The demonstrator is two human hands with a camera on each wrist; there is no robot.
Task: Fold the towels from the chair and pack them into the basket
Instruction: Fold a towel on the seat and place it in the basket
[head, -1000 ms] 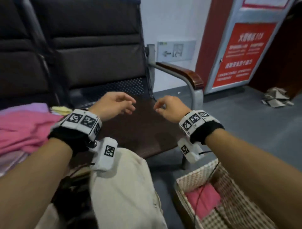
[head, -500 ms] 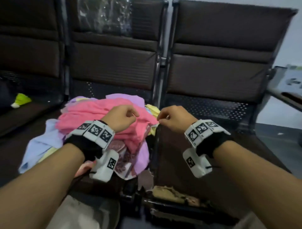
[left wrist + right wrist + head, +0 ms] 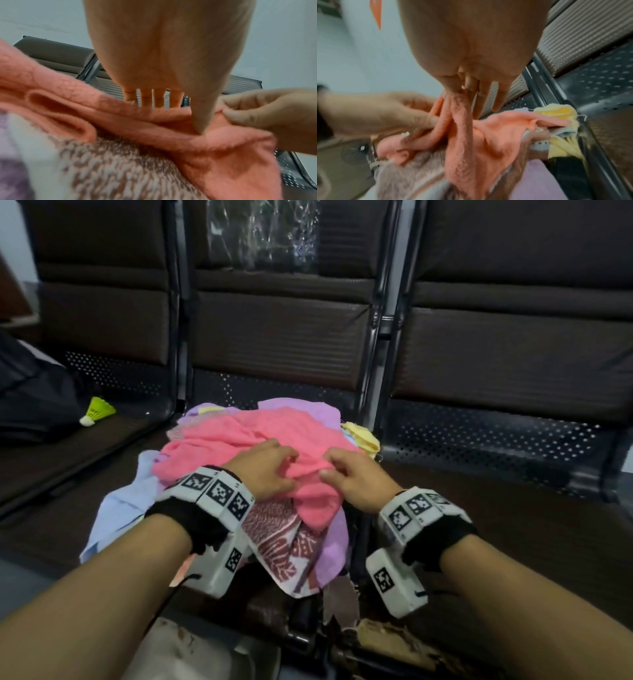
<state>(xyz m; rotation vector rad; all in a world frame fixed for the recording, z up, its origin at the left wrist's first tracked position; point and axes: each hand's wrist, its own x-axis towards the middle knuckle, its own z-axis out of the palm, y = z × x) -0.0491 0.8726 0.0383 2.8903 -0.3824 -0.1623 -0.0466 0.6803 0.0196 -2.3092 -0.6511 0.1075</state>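
my left hand [image 3: 266,470] and right hand [image 3: 356,477] pinch the pink towel [image 3: 246,440] atop the chair [image 3: 479,508] pile; next i'd lift it clear to fold.

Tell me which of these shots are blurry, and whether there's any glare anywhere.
Head view: mostly sharp, dim lighting; the clear plastic sheet on the chair back catches glare. Left wrist view: motion blur smears the patterned towel, and the left hand is soft. Right wrist view: blurred too; the pink towel reads clearest.
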